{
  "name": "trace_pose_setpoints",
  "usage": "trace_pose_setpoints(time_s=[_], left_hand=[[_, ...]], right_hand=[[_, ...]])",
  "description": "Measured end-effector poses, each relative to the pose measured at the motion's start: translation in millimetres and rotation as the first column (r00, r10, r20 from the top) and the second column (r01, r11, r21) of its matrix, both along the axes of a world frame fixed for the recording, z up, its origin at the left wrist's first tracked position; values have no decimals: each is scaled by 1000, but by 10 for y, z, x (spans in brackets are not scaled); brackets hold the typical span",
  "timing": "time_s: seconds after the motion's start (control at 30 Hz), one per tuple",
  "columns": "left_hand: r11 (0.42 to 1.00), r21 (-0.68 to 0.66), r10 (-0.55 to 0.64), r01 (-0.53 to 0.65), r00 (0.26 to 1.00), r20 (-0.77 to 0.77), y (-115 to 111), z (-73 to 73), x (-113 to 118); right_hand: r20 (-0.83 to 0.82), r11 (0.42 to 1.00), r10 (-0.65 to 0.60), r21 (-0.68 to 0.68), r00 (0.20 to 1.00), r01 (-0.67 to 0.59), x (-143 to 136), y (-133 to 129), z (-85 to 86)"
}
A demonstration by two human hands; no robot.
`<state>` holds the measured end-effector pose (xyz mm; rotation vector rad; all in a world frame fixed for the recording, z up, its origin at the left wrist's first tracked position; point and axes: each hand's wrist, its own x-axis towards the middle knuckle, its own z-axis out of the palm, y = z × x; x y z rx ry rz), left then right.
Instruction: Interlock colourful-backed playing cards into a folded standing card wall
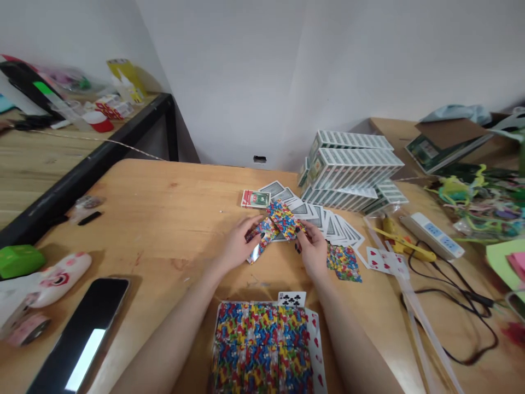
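Note:
My left hand (241, 242) is closed on a glossy, multicoloured patterned card (264, 234), tilted and catching light at its lower end. Between the fingers of my right hand (314, 249) is a second patterned card (283, 219), whose edge overlaps the first. Under and behind them fans a spread of playing cards (301, 209), backs up. Right of my right hand lie more patterned cards (345, 264). Near my body, between my forearms, rests a panel covered in the same pattern (262, 350), with a ten of clubs (292, 299) sticking out at its top edge.
A card box (256, 199) lies beyond my hands. Stacked card cartons (355, 167) stand at the back right. Further right are heart cards (388, 262), a glue gun (404, 243), a power strip (432, 235) and cables. A phone (80, 334) lies at left.

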<state>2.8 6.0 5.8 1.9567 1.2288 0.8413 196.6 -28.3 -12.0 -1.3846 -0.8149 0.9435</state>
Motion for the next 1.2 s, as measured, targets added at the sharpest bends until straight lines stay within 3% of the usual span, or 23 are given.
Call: trace_pose_setpoints(time_s=[0.07, 0.1, 0.2, 0.3, 0.4, 0.47, 0.57, 0.67, 0.73, 0.83, 0.97, 1.07, 1.2], left_hand=[[989, 138, 57, -55, 998, -10, -29, 187, -29], [987, 159, 15, -13, 1000, -12, -63, 304, -39], [954, 30, -292, 298, 948, -124, -265, 659, -18], [855, -158, -516, 494, 780, -354, -548, 842, 75], [819, -239, -560, 521, 638, -529, -747, 789, 150], [831, -228, -539, 508, 631, -558, -787, 715, 143], [865, -208, -497, 457, 719, -486, -732, 682, 30], [936, -224, -348, 271, 805, -480, -633, 725, -163], [954, -266, -252, 138, 850, -463, -589, 733, -299], [947, -319, -194, 45, 871, -452, -578, 669, -471], [937, -346, -211, 39, 854, -476, -618, 513, -608], [927, -375, -225, 32, 845, -485, -665, 423, -626], [860, -510, -227, -24, 877, -424, -783, 388, -557]], right_hand=[[-40, 1000, -12, 2, 999, 12, 13, 6, -9], [-71, 1000, -18, 3, 997, 19, 21, 10, -14], [-189, 999, -41, 9, 981, 43, 41, 16, -15], [-310, 998, -31, 40, 950, 45, 51, 9, 4], [-407, 995, 15, 97, 913, 27, 65, -5, 32], [-459, 993, 55, 121, 887, 1, 84, -17, 53], [-504, 991, 104, 127, 857, -46, 120, -32, 84], [-504, 987, 147, 128, 851, -95, 150, -39, 105], [-496, 985, 164, 125, 853, -117, 158, -36, 105], [-462, 988, 153, 102, 874, -119, 150, -27, 83], [-288, 981, 189, 102, 939, -167, 107, -37, 58], [-199, 968, 248, 79, 948, -237, 73, -71, 74], [-80, 955, 294, 52, 952, -291, 49, -111, 117]])
